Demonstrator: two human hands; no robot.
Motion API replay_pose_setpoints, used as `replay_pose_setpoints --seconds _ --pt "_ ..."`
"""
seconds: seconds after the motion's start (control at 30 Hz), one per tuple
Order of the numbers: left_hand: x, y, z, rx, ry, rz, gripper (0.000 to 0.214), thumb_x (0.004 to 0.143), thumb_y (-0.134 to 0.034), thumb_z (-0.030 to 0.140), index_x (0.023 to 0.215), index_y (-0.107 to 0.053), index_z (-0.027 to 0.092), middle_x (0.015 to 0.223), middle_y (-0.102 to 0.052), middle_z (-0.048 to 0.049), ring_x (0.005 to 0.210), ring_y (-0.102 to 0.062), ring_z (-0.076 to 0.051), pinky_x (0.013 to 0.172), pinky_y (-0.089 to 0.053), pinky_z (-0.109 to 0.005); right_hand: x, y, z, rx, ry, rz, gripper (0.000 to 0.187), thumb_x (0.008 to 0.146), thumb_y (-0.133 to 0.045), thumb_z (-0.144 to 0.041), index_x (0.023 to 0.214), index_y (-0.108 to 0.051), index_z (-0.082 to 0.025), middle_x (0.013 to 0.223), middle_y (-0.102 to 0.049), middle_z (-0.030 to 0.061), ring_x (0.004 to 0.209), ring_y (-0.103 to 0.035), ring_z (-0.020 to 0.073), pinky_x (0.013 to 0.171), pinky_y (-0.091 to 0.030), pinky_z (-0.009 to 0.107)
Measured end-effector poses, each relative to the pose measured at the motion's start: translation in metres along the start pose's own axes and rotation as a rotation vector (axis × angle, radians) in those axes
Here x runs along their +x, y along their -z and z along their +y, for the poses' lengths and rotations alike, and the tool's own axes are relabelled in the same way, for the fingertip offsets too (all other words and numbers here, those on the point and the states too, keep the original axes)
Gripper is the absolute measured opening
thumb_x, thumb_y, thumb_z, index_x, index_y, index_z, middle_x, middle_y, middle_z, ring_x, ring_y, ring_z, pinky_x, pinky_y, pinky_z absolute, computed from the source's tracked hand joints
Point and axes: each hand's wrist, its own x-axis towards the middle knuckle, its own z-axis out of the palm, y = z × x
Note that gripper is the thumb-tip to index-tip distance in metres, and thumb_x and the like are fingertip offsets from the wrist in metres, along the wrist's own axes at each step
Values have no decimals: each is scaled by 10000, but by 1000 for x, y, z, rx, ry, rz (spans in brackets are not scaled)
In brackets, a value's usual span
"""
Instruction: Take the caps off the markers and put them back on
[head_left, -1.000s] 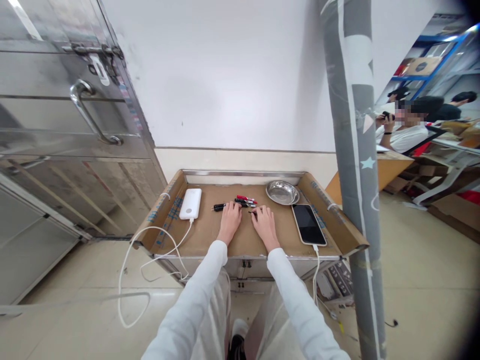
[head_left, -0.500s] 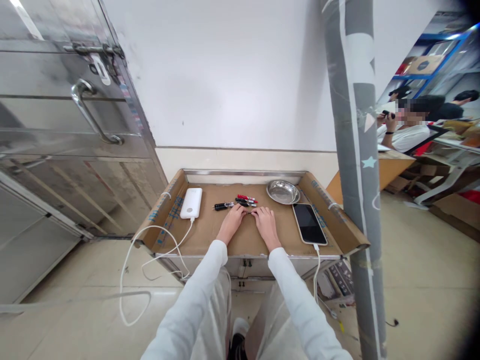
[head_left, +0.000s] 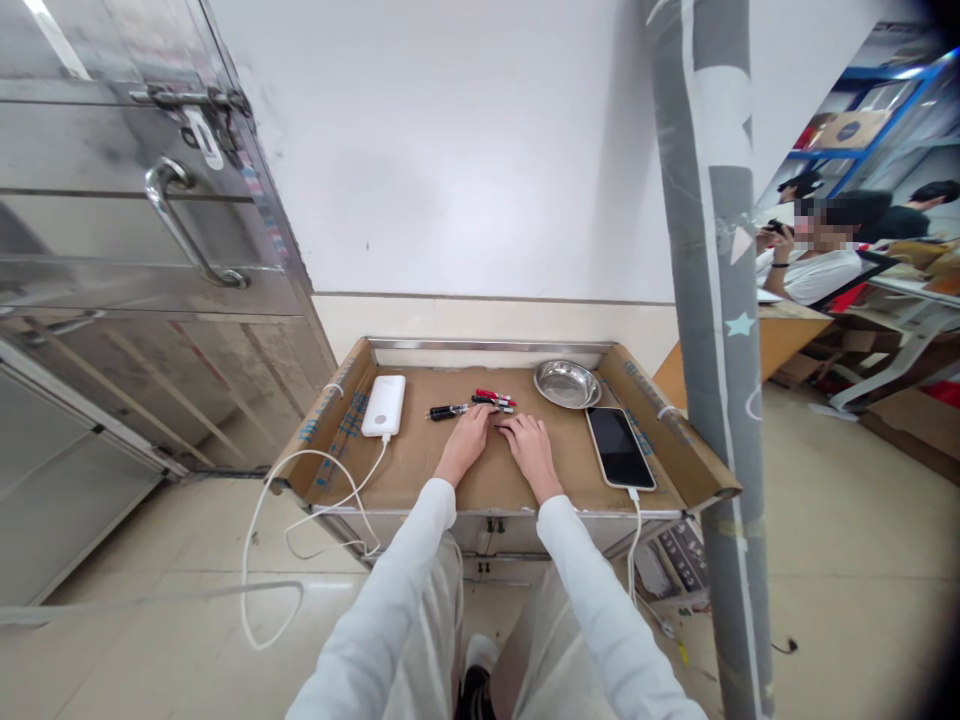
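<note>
1. Black pens (head_left: 448, 411) and a red pen (head_left: 489, 394) are laid on the cardboard (head_left: 416, 470), near the left hand (head_left: 469, 435) and right hand (head_left: 529, 440).
2. Both hands are held with fingers curled; whether anything is gripped cannot be told.
3. The pens should prove light, stiff, smooth and prone to rolling; each is best pinched mid-barrel.

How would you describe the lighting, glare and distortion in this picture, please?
Head view: glare on the steel door, highlights in the metal dish; head view: soft shadow on the white wall beside the grey pole; head view: dark right border, wide-angle stretching toward the sides; head view: detail between left hand and right hand too small to make out.
</note>
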Motion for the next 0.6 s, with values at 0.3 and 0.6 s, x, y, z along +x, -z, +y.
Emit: replay_pose_setpoints --seconds 0.3,0.6 --pt "-1 2 4 236 -10 -81 221 935 -422 301 1079 -557 202 1094 -598 -72 1067 -539 -218 950 -392 -408 -1 8 -1 91 -104 124 294 966 -348 -233 1008 -634 -179 944 -643 85 881 -552 196 804 -369 306" --pt "-3 6 8 198 -32 60 229 962 -372 300 1019 -557 178 987 -603 -62 926 -570 -190 851 -444 -337 -2 6 2 152 -233 171 329 968 -331 -246 984 -653 -179 906 -664 86 846 -561 200 798 -393 302"
